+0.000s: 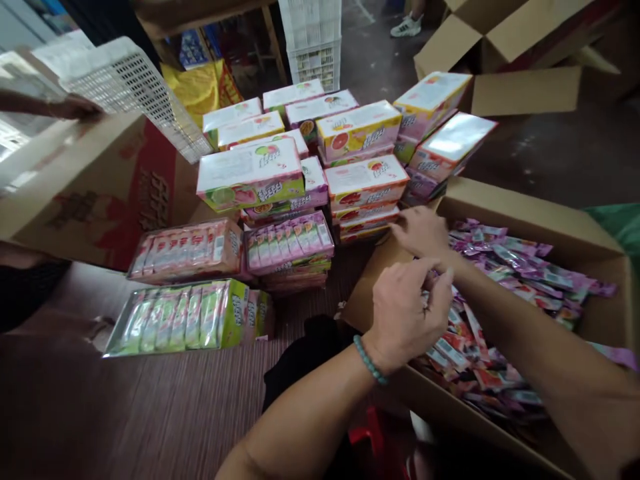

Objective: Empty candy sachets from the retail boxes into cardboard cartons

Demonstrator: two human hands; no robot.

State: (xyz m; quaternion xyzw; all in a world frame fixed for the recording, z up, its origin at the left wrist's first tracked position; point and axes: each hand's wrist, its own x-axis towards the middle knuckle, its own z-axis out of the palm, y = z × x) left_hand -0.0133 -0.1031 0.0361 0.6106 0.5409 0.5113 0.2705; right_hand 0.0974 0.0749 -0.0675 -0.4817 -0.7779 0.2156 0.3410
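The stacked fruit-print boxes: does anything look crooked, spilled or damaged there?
A little crooked: the lime-print box sits offset from the boxes below, and the right-hand boxes are turned at an angle to the middle boxes. No spill or clear damage shows.

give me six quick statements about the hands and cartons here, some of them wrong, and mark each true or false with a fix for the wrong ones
1. The left hand has a beaded bracelet at the wrist. True.
2. The left hand reaches farther forward than its partner. False: the right hand is farther forward.
3. The open carton holds loose packets. True.
4. The open carton is on the left of the picture. False: it is on the right.
5. A co-worker's hand is at the top edge of the printed carton on the left. True.
6. The beaded bracelet is red. False: it is blue-green.
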